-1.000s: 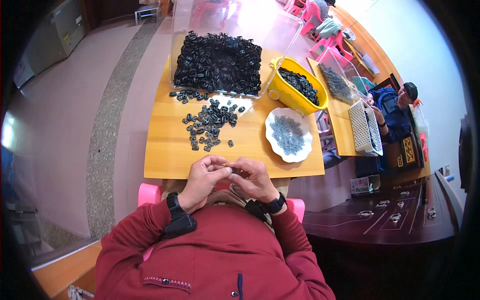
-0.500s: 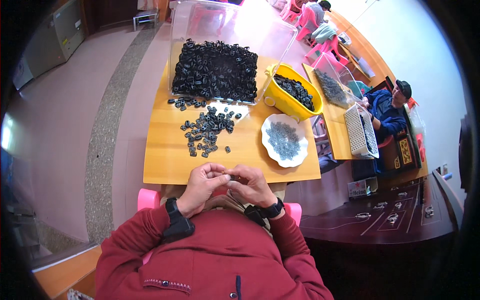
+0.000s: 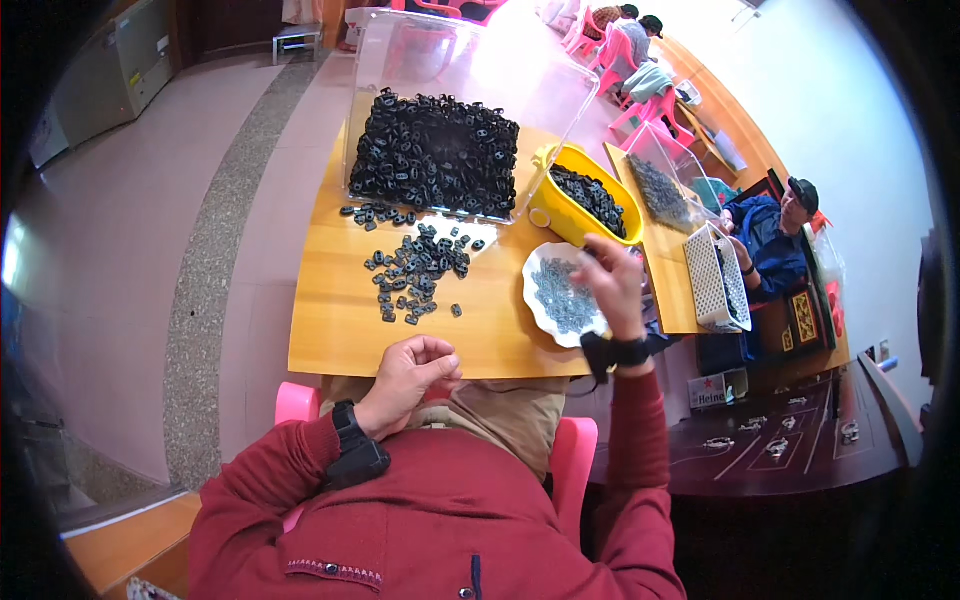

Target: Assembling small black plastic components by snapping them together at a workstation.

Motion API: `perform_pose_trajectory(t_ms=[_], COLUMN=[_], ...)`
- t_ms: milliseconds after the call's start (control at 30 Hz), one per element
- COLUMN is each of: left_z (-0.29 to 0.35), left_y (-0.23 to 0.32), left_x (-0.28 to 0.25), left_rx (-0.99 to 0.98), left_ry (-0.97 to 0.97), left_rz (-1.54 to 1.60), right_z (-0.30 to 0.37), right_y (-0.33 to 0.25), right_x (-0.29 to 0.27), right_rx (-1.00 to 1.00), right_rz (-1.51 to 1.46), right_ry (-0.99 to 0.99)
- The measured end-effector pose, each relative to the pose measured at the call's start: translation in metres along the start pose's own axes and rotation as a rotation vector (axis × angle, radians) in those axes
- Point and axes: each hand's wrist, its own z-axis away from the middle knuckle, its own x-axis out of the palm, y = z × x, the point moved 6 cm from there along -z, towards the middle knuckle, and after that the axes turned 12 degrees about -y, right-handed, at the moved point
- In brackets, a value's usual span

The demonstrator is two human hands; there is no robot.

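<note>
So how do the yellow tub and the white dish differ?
Shape: the yellow tub is deep and elongated; the white dish is shallow, with a wavy rim.
Contents: the tub holds black pieces; the dish holds pale grey, see-through-looking pieces.
Shared: both are open-topped and hold many small pieces.

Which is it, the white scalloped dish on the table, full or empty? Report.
Partly filled: the white dish holds small translucent grey pieces within a bare rim; the right hand hides one side.
</note>
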Motion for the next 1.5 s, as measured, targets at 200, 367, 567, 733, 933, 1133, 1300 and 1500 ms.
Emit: perform_pose_trajectory(t_ms=[200, 367, 567, 733, 933, 1133, 1300, 1500], left_z=[0.000, 0.002, 0.000, 0.000, 0.002, 0.002, 0.001, 0.001], left_y=[0.001, 0.002, 0.002, 0.001, 0.000, 0.001, -0.002, 0.000], left_x=[0.001, -0.004, -0.004, -0.002, -0.003, -0.002, -0.004, -0.003], left_rx=[-0.013, -0.043, -0.040, -0.031, -0.039, -0.043, -0.033, -0.034], left_ry=[0.010, 0.016, 0.001, -0.007, 0.001, -0.003, 0.006, 0.006], left_rz=[0.005, 0.002, 0.009, 0.014, 0.020, 0.020, 0.011, 0.018], right_z=[-0.058, -0.043, 0.002, 0.025, 0.027, 0.028, 0.029, 0.033], right_y=[0.031, 0.034, 0.003, 0.013, -0.005, -0.009, -0.010, -0.012], right_x=[-0.075, -0.046, 0.043, 0.118, 0.147, 0.154, 0.153, 0.153], right_rx=[0.040, 0.069, 0.005, 0.037, -0.112, -0.083, -0.056, -0.015], right_rz=[-0.070, -0.133, -0.142, -0.112, 0.280, 0.436, 0.490, 0.468], right_ry=[0.231, 0.194, -0.119, -0.313, -0.313, -0.323, -0.359, -0.439])
